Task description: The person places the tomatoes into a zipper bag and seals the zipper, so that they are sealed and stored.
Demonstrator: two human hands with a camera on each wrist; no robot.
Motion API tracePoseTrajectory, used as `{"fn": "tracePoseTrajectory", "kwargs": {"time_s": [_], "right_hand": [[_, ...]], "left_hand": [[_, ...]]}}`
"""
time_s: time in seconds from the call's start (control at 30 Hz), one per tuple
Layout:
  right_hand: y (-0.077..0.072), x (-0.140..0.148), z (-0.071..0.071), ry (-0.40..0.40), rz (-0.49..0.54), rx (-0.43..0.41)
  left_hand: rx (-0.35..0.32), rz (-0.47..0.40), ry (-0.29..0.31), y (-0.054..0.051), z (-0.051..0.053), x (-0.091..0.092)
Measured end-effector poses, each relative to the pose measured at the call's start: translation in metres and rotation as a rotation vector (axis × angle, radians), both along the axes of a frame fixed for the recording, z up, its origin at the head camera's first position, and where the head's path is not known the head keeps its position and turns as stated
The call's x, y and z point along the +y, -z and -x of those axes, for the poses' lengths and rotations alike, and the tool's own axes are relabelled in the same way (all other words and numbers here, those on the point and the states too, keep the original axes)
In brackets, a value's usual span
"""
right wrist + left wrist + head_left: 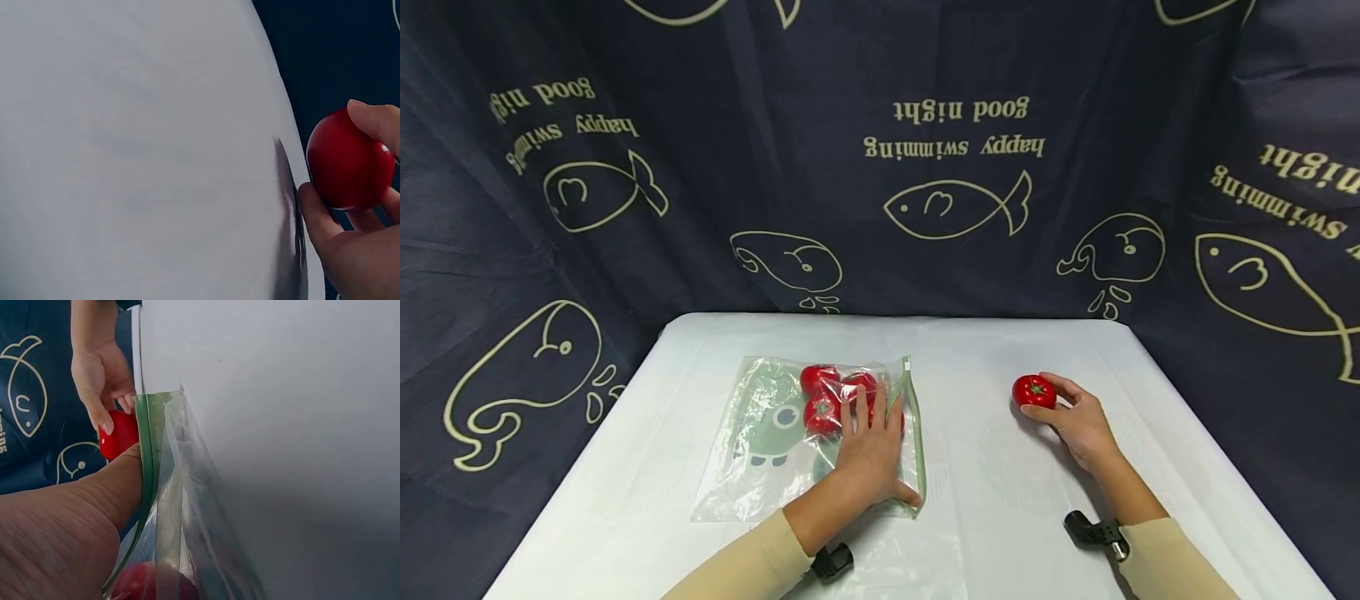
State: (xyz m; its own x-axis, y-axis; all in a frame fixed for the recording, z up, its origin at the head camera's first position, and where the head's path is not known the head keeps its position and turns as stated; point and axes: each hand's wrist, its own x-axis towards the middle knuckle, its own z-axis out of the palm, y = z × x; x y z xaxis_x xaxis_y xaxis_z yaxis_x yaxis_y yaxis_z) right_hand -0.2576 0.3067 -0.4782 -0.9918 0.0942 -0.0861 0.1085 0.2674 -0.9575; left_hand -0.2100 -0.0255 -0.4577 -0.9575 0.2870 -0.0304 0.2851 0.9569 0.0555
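A clear zip bag [760, 492] with a green edge and a printed cartoon face lies flat at the left of the table, several red tomatoes [822, 414] inside it. The left hand [868, 458] rests on the bag with fingers spread over the tomatoes; its thumb is by the green zip edge [147, 444]. To the right, the right hand [1078, 421] grips one red tomato [1033, 392] between thumb and fingers. The right wrist view shows this tomato [350, 162] held by the thumb and fingers of the right hand [362, 250].
A white cloth [1000, 533] covers the table. Behind it hangs a dark blue curtain [820, 167] printed with fish, whales and upside-down words. Black wrist mounts [1093, 533] sit on both forearms, near the beige sleeves.
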Motion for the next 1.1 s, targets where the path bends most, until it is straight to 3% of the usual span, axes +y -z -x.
{"fn": "tracePoseTrajectory", "kwargs": {"time_s": [0.3, 1.1], "right_hand": [[-0.004, -0.017, -0.013, -0.090, 0.065, 0.029], [0.001, -0.059, -0.033, -0.199, 0.126, 0.001]], "left_hand": [[-0.007, -0.013, -0.008, -0.001, 0.000, 0.000], [-0.015, -0.015, -0.003, -0.002, 0.000, 0.000]]}}
